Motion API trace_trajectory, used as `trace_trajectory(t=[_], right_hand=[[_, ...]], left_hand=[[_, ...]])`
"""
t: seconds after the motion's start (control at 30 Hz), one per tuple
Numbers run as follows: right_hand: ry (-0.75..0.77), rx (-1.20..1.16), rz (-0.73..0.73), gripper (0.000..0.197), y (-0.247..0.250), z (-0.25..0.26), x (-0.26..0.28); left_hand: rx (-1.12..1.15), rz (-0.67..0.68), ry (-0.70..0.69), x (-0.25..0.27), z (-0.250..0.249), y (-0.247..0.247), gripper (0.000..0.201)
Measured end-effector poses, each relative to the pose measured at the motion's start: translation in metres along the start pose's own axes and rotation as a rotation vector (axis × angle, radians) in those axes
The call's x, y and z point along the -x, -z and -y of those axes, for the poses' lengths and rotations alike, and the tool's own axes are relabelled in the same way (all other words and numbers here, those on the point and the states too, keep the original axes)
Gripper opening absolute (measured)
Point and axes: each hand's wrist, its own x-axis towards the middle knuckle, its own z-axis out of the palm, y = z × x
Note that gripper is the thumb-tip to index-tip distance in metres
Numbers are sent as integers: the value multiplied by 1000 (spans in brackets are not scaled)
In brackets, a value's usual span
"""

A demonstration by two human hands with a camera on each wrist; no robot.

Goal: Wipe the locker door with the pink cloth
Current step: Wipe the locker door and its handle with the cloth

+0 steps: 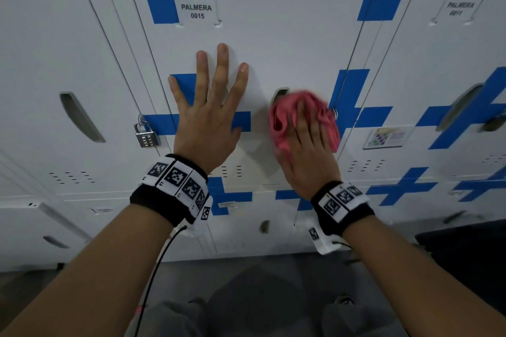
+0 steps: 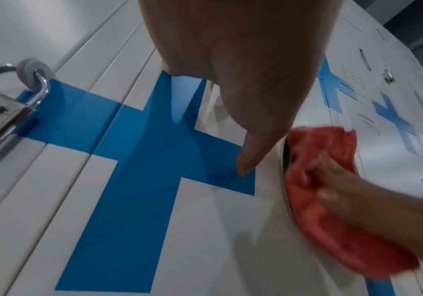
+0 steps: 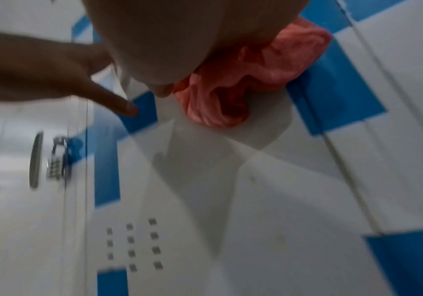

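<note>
The white locker door (image 1: 273,44) labelled PALMERA 0015 carries blue tape crosses. My left hand (image 1: 210,107) lies flat on it with fingers spread, over a blue cross (image 2: 139,160), and its thumb (image 2: 253,152) touches the tape. My right hand (image 1: 306,145) presses the bunched pink cloth (image 1: 284,120) against the door over the recessed handle slot (image 1: 280,93). The pink cloth (image 2: 331,200) bulges out around the fingers, and its folds (image 3: 243,84) show below the palm. The right hand's fingers lie on the cloth, partly buried in it.
A silver combination padlock (image 1: 146,135) hangs on the neighbouring door to the left, close to my left wrist. Vent slots (image 3: 131,244) sit below the hands. More lockers (image 1: 451,63) stand to the right, one with a small sticker (image 1: 387,137). Grey floor (image 1: 246,282) lies below.
</note>
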Motion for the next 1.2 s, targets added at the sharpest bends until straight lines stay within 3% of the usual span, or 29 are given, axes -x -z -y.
trace_trajectory(t=[0.1, 0.3, 0.47, 0.57, 0.67, 0.8, 0.87, 0.97, 1.1, 1.2], right_hand=[[-77, -82, -98, 68, 6, 14, -20], [-76, -57, 116, 75, -45, -1, 32], [-399, -305, 225, 88, -70, 64, 32], [-295, -377, 224, 87, -76, 113, 17], [-159, -347, 211, 80, -82, 131, 9], [-11, -261, 238, 66, -78, 85, 19], [-18, -196, 254, 59, -73, 49, 29], [-73, -213, 191, 66, -60, 13, 44], [-33, -267, 55, 77, -35, 19, 30], [15, -217, -45, 72, -8, 43, -5]], left_hand=[[28, -4, 0, -1, 1, 2, 107], [30, -20, 5, 0, 1, 2, 102], [46, -16, -1, -2, -3, 1, 99], [59, -20, 0, -2, -2, 0, 97], [66, -15, -6, -1, 0, 1, 98], [79, -10, -9, 1, 2, 2, 97], [75, -19, -5, 0, 0, 3, 97], [65, -29, 9, 0, -3, 4, 96], [83, -21, 9, 1, -2, 9, 99], [117, 19, -8, 3, 2, 16, 99]])
